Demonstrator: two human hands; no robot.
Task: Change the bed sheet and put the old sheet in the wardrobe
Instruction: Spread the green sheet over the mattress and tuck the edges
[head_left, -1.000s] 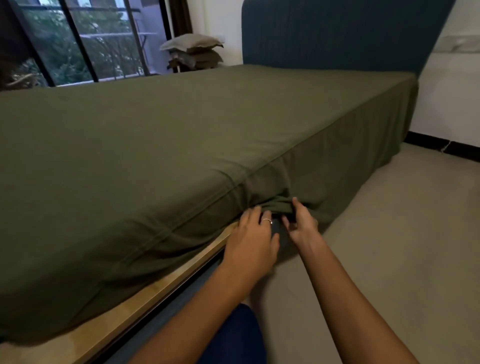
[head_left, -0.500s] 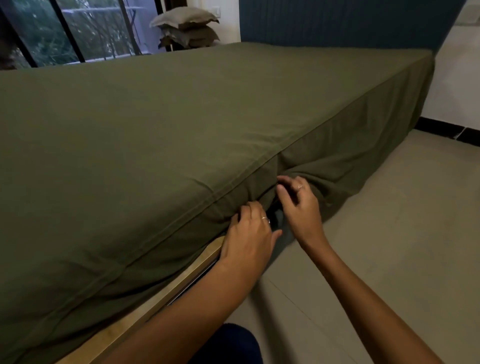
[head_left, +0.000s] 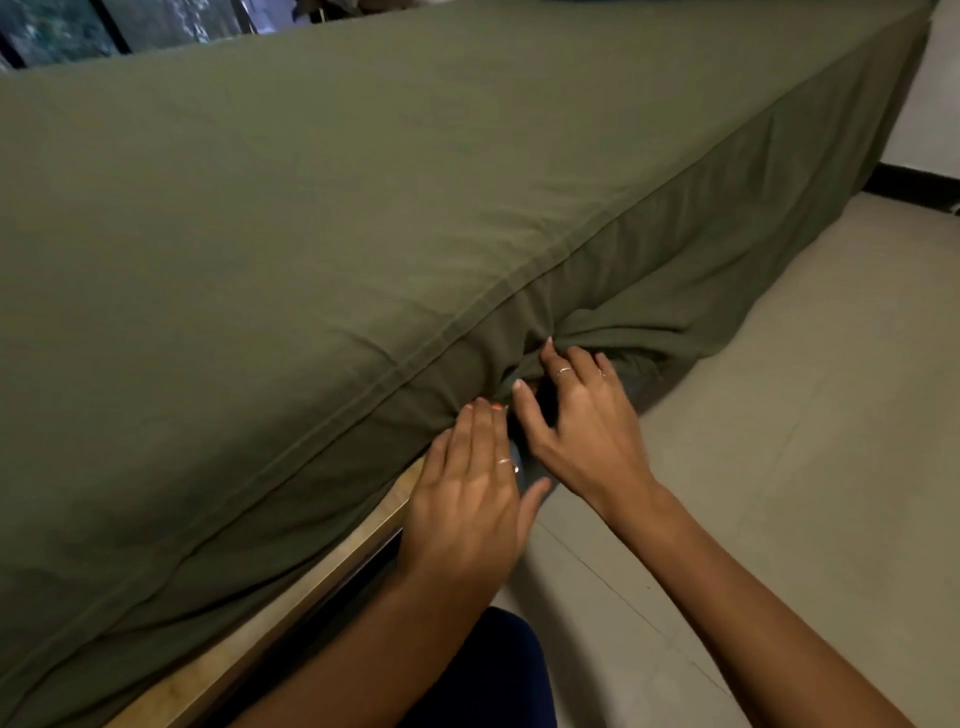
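Head view: olive-green bed sheet (head_left: 322, 218) is lying smooth across the mattress; left hand (head_left: 467, 499) is pressing it flat-fingered, right hand (head_left: 582, 415) is pinching bunched cloth at centre. Tucking looks nearly finished; no old sheet or wardrobe is showing.

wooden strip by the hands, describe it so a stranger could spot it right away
Start at the bed under the olive green sheet. Below the sheet's hanging edge, beside the left hand, runs the wooden strip. It alone is pale, bare wood between green cloth and grey floor.
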